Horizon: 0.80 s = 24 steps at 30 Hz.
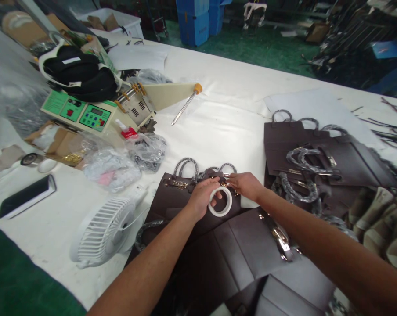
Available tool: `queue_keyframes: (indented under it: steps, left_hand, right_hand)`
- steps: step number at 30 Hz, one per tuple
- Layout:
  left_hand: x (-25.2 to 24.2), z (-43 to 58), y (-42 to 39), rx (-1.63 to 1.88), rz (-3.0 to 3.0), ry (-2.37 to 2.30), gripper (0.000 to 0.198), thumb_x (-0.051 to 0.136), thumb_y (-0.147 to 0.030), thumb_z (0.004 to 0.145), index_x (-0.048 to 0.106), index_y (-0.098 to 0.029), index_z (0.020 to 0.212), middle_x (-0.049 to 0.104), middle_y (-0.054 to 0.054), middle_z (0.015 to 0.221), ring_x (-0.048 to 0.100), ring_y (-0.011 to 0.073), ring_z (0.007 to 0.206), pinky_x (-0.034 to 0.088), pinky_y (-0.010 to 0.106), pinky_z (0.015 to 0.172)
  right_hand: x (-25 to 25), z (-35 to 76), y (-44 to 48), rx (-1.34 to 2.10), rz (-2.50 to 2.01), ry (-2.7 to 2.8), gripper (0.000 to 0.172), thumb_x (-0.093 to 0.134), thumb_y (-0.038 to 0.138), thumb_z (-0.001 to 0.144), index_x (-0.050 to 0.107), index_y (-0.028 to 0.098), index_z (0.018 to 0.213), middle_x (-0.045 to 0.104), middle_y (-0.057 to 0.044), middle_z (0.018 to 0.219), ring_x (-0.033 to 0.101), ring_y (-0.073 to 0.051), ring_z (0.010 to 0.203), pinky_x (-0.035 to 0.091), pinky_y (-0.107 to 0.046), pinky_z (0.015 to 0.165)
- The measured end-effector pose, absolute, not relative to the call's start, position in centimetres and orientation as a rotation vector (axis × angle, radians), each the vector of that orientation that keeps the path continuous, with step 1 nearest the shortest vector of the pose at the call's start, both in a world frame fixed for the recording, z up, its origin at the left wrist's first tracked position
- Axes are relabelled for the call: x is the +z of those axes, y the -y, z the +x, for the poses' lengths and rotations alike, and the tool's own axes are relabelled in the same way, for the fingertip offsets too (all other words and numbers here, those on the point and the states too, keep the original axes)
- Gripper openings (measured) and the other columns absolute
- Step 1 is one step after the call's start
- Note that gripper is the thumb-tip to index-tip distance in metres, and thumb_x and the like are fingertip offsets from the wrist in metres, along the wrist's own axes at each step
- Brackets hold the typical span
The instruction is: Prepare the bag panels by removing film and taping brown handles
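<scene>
My left hand grips a white roll of tape, with a finger through its hole. My right hand pinches at the tape's end just above the roll, over the gold clasp of a dark brown handbag. That bag lies flat on the white table with its wrapped handles pointing away from me. More brown bag panels lie under my forearms, one with a metal buckle.
A pile of brown handbags lies to the right. On the left are a white desk fan, plastic bags of parts, a green-panelled machine, a screwdriver and a black phone. The white table stretches beyond.
</scene>
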<state>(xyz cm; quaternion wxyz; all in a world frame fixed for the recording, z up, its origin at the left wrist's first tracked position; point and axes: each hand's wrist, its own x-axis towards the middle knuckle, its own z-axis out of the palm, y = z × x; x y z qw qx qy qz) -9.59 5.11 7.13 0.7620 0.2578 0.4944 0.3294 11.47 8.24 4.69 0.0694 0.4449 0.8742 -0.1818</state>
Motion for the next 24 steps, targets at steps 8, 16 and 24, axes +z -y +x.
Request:
queue_keyframes:
  steps: [8, 16, 24]
  left_hand:
    - [13.8, -15.6, -0.5, 0.650, 0.483, -1.056, 0.031, 0.071, -0.034, 0.083, 0.069, -0.012, 0.105, 0.068, 0.005, 0.069, 0.048, 0.0086, 0.049, 0.023, 0.014, 0.035]
    - [15.7, -20.3, 2.5, 0.425, 0.900, -1.368, 0.037, 0.073, -0.052, 0.074, 0.061, -0.019, 0.066, 0.073, 0.018, 0.111, 0.065, 0.0330, 0.114, 0.029, 0.016, 0.034]
    - [12.8, -19.5, 0.7, 0.276, 1.136, -1.384, 0.033, 0.063, -0.053, 0.075, 0.056, -0.021, 0.078, 0.061, -0.001, 0.058, 0.049, 0.0130, 0.046, 0.026, 0.017, 0.033]
  right_hand:
    - [10.5, 10.5, -2.3, -0.850, 2.237, -2.518, 0.050, 0.065, 0.024, 0.090, 0.058, 0.025, 0.140, 0.072, -0.006, 0.114, 0.068, -0.021, 0.089, 0.050, -0.031, 0.082]
    - [7.1, 6.5, 22.8, -2.112, 3.390, -0.213, 0.064, 0.083, 0.066, 0.063, 0.069, 0.023, 0.108, 0.075, -0.009, 0.110, 0.067, -0.035, 0.112, 0.057, -0.045, 0.088]
    - [5.1, 5.8, 21.9, -1.835, 3.729, 0.273, 0.083, 0.082, 0.068, 0.055, 0.063, 0.015, 0.115, 0.075, -0.012, 0.100, 0.071, -0.037, 0.103, 0.058, -0.046, 0.085]
